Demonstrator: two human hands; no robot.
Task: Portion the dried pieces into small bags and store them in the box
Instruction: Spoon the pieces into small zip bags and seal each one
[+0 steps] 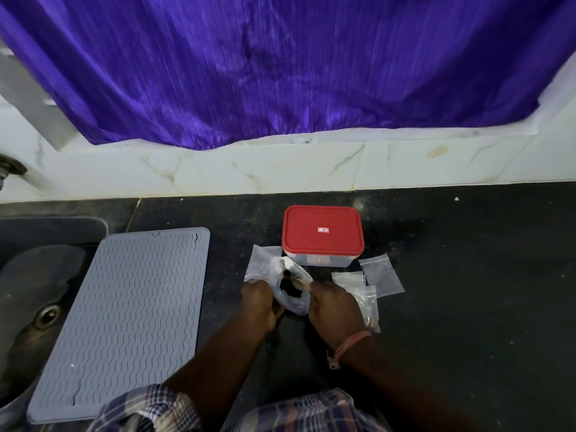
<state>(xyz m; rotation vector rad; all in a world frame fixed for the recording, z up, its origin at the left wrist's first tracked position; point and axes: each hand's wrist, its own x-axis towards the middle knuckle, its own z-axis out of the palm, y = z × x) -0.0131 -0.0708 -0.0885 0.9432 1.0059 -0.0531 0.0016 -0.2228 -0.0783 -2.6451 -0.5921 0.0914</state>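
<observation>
Two hands, left hand [260,302] and right hand [335,310], each pinch one side of the white bag [294,289] in front of the lidded red-topped box [323,233], so best to spread its mouth evenly, keeping the dark pieces [288,289] inside, small empty bags [381,274] lying just right.

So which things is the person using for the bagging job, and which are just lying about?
For the job:
- plastic bag, held open by left hand and right hand
- small bags
- red-lidded box

Just lying about:
- grey ridged mat
- sink
- purple curtain
</observation>
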